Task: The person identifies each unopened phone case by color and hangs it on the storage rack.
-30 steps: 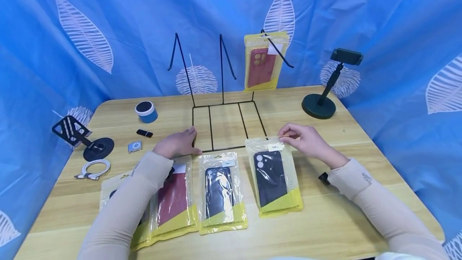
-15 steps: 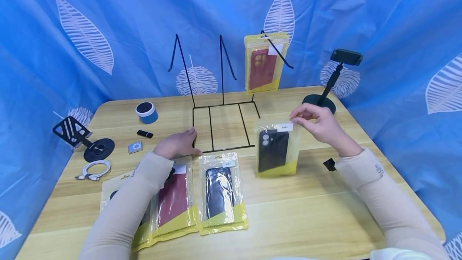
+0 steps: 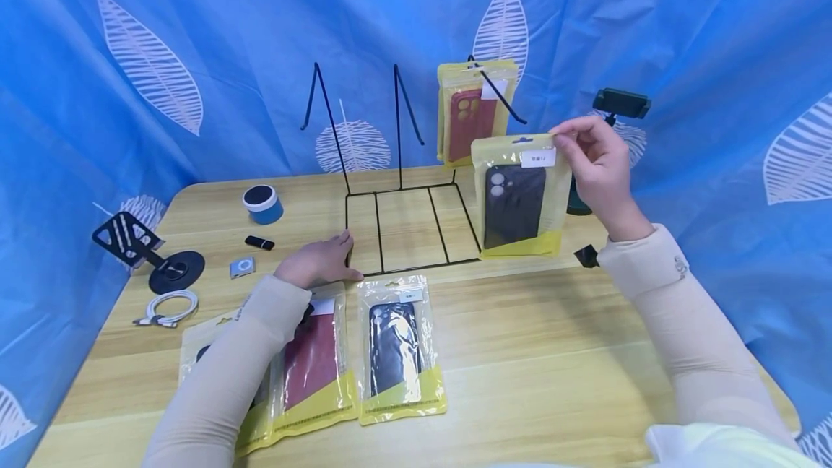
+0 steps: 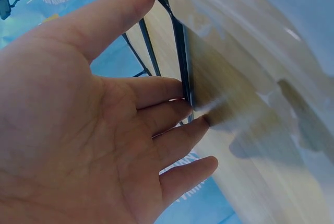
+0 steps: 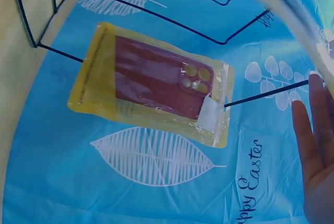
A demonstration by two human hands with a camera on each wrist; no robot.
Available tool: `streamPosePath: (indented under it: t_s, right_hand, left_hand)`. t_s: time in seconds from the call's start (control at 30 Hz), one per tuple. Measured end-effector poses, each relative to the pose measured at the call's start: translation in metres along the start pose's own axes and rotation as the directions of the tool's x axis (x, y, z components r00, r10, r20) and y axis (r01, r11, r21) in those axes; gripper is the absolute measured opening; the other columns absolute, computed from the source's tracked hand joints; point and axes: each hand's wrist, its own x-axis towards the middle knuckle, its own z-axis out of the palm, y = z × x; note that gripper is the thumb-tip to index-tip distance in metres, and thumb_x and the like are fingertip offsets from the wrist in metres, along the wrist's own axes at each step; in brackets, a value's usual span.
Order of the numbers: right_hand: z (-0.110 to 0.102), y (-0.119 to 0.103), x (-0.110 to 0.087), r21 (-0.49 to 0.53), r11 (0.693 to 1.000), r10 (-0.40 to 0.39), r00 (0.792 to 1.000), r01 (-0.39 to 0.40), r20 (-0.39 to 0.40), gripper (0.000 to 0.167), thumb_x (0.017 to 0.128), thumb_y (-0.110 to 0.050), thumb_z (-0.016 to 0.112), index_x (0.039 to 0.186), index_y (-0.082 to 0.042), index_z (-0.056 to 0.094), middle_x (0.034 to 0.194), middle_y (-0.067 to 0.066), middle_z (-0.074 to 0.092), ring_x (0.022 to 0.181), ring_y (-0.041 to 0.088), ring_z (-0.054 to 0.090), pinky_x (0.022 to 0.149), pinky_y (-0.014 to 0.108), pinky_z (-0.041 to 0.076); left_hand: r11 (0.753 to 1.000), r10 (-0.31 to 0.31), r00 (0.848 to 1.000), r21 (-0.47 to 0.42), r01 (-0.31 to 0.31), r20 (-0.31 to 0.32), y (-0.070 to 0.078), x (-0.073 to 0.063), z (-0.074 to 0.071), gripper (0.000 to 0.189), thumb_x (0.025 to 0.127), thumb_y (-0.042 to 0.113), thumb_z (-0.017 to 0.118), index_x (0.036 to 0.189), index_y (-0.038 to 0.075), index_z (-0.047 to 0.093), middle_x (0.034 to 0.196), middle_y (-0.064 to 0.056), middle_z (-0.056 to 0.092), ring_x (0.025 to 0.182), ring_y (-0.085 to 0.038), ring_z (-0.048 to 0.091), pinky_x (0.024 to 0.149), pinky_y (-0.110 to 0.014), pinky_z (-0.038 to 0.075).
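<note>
My right hand pinches the top right corner of a clear-and-yellow bag with a black phone case inside. It hangs upright above the table, in front of the black wire rack. Behind and above it, bagged dark red phone cases hang from the rack's right hook. In the right wrist view my right hand is near that hook's tip. My left hand rests at the rack's left front corner; in the left wrist view its fairly straight fingers touch the wire.
Several bagged phone cases lie in front, some partly under my left sleeve. On the left are a black phone stand, white cable, small blue player, black stick and blue jar. A dark green phone holder stands right.
My right hand has lifted the bagged black phone case off the table, moving it up, away from me and slightly right. My left hand has stayed at the rack's corner.
</note>
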Motion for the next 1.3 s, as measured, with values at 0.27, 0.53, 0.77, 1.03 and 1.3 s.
streamPosePath:
  t_s: [0.27,0.53,0.77,1.03,1.3]
  right_hand:
    - [0.005,-0.003,0.013,-0.008,1.000,0.012,0.997,-0.013,-0.071,0.017,0.097,0.000,0.059,0.107,0.013,0.061,0.097,-0.011,0.066,0.071,0.008,0.058,0.054,0.016,0.042]
    - [0.009,0.009,0.023,-0.030,0.999,0.022,0.998,-0.023,-0.052,0.017,0.098,-0.006,0.059,0.108,0.008,0.063,0.096,-0.011,0.064,0.064,0.010,0.049,0.053,0.017,0.041]
    - [0.015,0.020,0.031,-0.053,0.986,0.155,0.987,-0.157,-0.048,0.016,0.099,-0.014,0.060,0.111,-0.005,0.066,0.099,-0.007,0.064,0.067,0.013,0.047,0.055,0.019,0.039]
    - [0.020,0.029,0.042,-0.071,0.976,0.205,0.978,-0.207,-0.032,0.019,0.099,-0.021,0.060,0.113,-0.008,0.064,0.099,-0.007,0.064,0.081,0.014,0.056,0.067,0.020,0.045]
    - [0.030,0.042,0.057,-0.138,0.958,0.249,0.968,-0.252,-0.042,0.026,0.099,-0.026,0.061,0.119,-0.009,0.062,0.112,0.002,0.069,0.091,0.005,0.065,0.084,0.015,0.053]
  left_hand:
    - [1.000,-0.002,1.000,-0.006,0.002,-0.005,-0.001,-0.001,0.000,0.092,0.096,0.049,0.060,0.158,0.001,0.013,0.167,-0.017,0.004,0.153,-0.038,0.012,0.123,-0.055,0.019]
    - [1.000,-0.007,1.000,-0.016,0.006,-0.009,-0.002,-0.002,0.001,0.092,0.096,0.049,0.060,0.158,0.001,0.014,0.167,-0.017,0.004,0.153,-0.038,0.012,0.123,-0.055,0.019]
    - [1.000,-0.004,1.000,-0.002,0.004,-0.008,-0.001,-0.003,0.000,0.092,0.096,0.050,0.059,0.158,0.001,0.014,0.167,-0.017,0.004,0.153,-0.038,0.011,0.123,-0.055,0.019]
    - [1.000,0.004,1.000,0.013,-0.004,-0.011,-0.001,0.000,0.002,0.092,0.096,0.051,0.059,0.158,0.000,0.014,0.167,-0.017,0.004,0.153,-0.037,0.012,0.124,-0.054,0.019]
    - [1.000,0.003,1.000,0.016,-0.003,-0.009,-0.001,-0.001,0.001,0.092,0.096,0.050,0.059,0.158,0.000,0.013,0.167,-0.017,0.004,0.153,-0.037,0.012,0.124,-0.054,0.019]
